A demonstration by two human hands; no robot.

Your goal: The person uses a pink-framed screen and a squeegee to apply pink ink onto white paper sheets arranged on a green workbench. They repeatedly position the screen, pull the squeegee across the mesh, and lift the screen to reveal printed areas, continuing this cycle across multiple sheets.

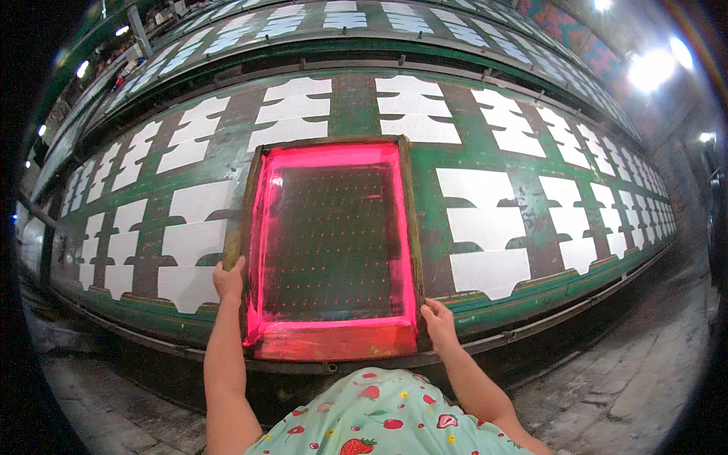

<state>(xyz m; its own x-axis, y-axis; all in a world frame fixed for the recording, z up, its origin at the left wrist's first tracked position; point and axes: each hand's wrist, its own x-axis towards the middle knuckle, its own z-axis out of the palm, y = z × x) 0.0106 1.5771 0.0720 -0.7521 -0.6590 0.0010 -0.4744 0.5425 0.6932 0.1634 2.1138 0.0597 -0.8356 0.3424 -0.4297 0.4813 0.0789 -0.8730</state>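
Observation:
A rectangular screen printing frame (410, 220) is in front of me, over the near edge of the long table. Its mesh (334, 243) is dark with rows of small pink dots, bordered by bright pink. My left hand (229, 280) is closed at the frame's left side. A short yellowish-brown piece (232, 246) sticks up just above that hand; whether it belongs to the frame I cannot tell. Lower down on the opposite side, my right hand (440, 322) grips the frame's right edge near the bottom corner, fingers partly hidden.
White cut pieces (485, 227) lie in spaced rows on the green and brown table (425, 265). A metal rail (531, 327) runs along its near edge. Behind stands another table with more white pieces (345, 19). Paved floor (607, 379) shows at the right.

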